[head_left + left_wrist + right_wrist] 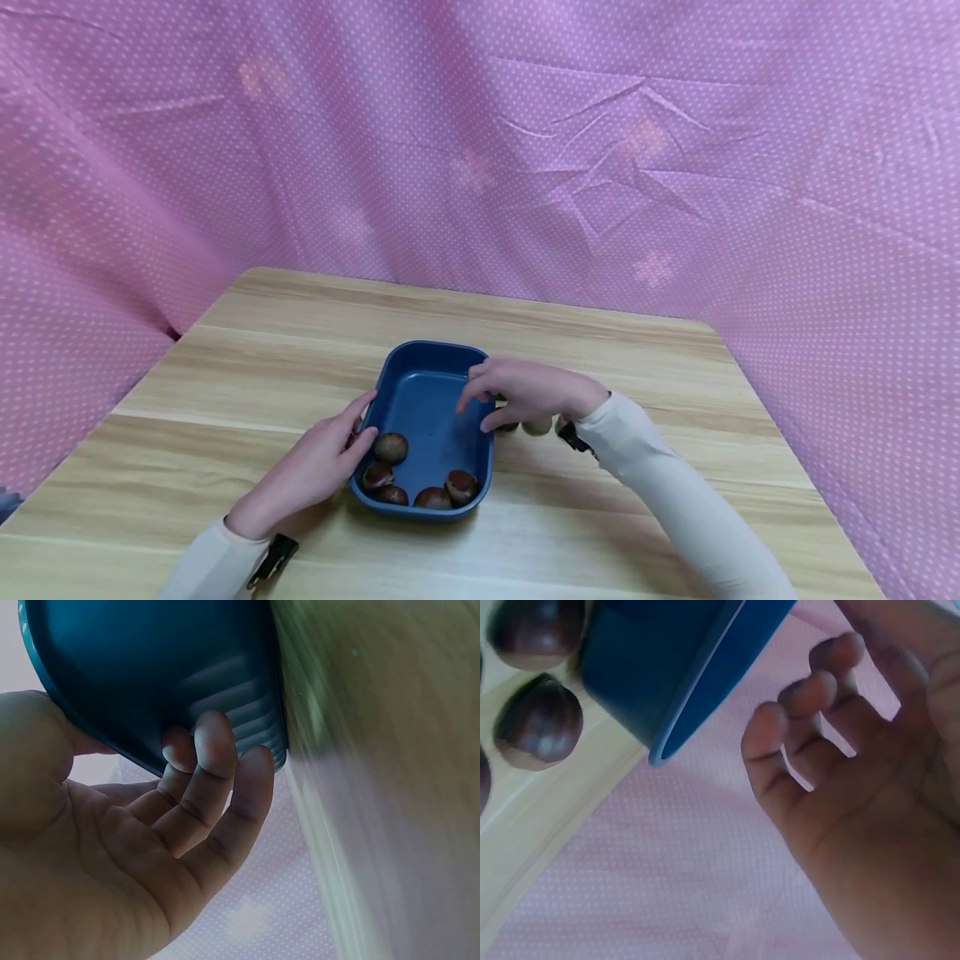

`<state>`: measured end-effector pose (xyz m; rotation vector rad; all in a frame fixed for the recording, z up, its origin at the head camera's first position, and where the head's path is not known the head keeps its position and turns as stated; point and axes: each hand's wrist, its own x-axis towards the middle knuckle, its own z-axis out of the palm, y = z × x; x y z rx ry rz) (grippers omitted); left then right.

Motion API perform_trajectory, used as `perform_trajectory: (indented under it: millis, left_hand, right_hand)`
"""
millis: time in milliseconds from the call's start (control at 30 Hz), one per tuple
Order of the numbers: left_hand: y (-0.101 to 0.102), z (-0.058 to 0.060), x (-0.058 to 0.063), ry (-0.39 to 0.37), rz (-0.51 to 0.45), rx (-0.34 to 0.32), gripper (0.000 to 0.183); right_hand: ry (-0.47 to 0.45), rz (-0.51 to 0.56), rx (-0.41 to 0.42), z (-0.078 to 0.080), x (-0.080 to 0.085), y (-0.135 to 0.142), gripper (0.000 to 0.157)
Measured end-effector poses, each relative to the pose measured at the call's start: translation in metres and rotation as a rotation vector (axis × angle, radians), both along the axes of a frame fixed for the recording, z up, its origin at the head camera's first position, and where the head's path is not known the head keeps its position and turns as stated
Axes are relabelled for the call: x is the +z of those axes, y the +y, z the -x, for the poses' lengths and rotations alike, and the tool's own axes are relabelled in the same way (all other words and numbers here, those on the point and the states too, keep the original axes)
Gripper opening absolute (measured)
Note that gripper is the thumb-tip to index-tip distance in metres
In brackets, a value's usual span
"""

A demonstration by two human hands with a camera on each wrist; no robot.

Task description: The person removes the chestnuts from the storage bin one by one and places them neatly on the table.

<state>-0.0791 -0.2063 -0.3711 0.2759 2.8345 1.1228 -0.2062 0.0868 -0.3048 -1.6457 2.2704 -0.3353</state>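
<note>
Pale wood-grain bench (262, 358), far corners rounded. Pink-purple, white-dotted fabric sheet (420, 208), creased, faintly flowered, hanging behind and along both sides. Small blue patch (9, 502) at head view's left edge, unidentifiable.

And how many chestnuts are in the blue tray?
5 in the blue tray: first chestnut by the left wall, second and third in the near left corner, fourth by the near wall, fifth in the near right corner. The right hand may hide more.
</note>
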Motion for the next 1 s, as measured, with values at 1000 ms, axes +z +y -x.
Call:
perform_trajectory:
  millis: [1000]
  left_hand:
    - [0.004,-0.004,0.002,-0.014,-0.021,-0.002,0.056]
  right_hand:
    - [-0.079,-0.400,0.035,-0.008,-0.036,-0.053,0.039]
